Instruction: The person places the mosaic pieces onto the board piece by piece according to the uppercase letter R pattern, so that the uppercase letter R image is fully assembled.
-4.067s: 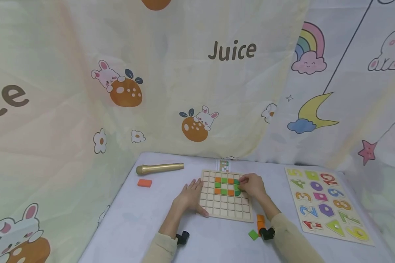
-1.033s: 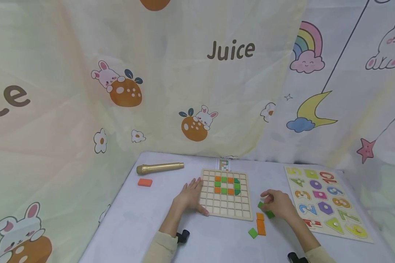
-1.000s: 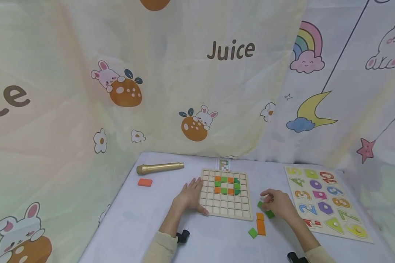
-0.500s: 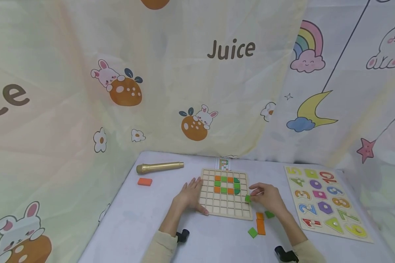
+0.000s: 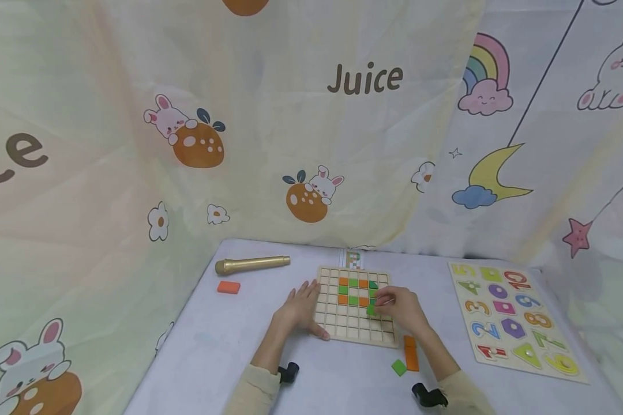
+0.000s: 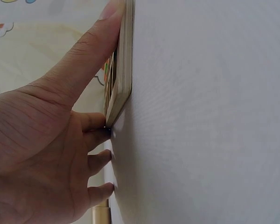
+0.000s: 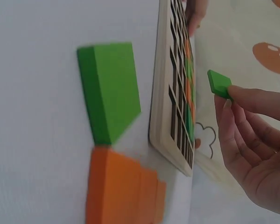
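The right hand [image 7: 261,144] holds a green tile [image 7: 219,84]. Its grip is narrowed to the tile's thickness, thumb on one side and fingertips on the other, pinching one end. The tile is flat and roughly square, with sides of about equal length; it sits tilted, its free end pointing away from the fingers. It is clear of the grid board [image 5: 342,328], above the cells just nearside of the inset tiles [image 5: 353,282], which form a green and orange ring.

The left hand [image 5: 298,314] lies with fingers spread; thumb and index finger touch the board's left side, and the other fingertips rest on the table [image 5: 197,351].

Beside the board's near right corner, orange tiles [image 5: 411,354] form a row, long axis toward the table's far edge. A loose green tile [image 5: 398,367] lies beside the row.

Near the table's far left corner, a gold microphone [image 5: 251,265] lies roughly along the far edge, head toward the left edge. A number puzzle [image 5: 514,314] lies near the right edge.
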Demonstrator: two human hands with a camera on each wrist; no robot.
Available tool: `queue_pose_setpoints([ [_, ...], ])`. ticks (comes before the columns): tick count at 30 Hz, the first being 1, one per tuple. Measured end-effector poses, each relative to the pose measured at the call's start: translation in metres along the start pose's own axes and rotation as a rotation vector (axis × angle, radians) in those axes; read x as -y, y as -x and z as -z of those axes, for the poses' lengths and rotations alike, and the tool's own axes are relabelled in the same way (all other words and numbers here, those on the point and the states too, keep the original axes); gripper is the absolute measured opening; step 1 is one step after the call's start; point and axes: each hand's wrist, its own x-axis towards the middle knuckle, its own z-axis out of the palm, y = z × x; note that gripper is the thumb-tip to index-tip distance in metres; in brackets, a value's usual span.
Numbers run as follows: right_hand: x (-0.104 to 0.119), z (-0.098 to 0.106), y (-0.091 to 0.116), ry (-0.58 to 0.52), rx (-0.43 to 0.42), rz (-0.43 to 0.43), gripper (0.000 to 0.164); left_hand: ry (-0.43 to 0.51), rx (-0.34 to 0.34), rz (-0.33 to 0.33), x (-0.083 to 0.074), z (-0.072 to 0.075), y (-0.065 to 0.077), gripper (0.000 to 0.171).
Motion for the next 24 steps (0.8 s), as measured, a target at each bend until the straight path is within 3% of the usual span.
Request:
queue_pose_setpoints([
  [6,0.003,-0.015,-0.004,-0.013,0.018,0.022,0.027,0.015,0.008,-0.003,-0.003,0.003,0.003,0.149],
  [15,0.014,-0.033,-0.014,-0.044,0.020,0.055,0.024,-0.034,0.013,0.008,-0.001,0.002,0.001,0.149],
  [24,0.023,-0.049,-0.024,-0.075,0.043,0.063,0.022,-0.029,0.027,0.006,-0.008,0.011,0.010,0.142],
])
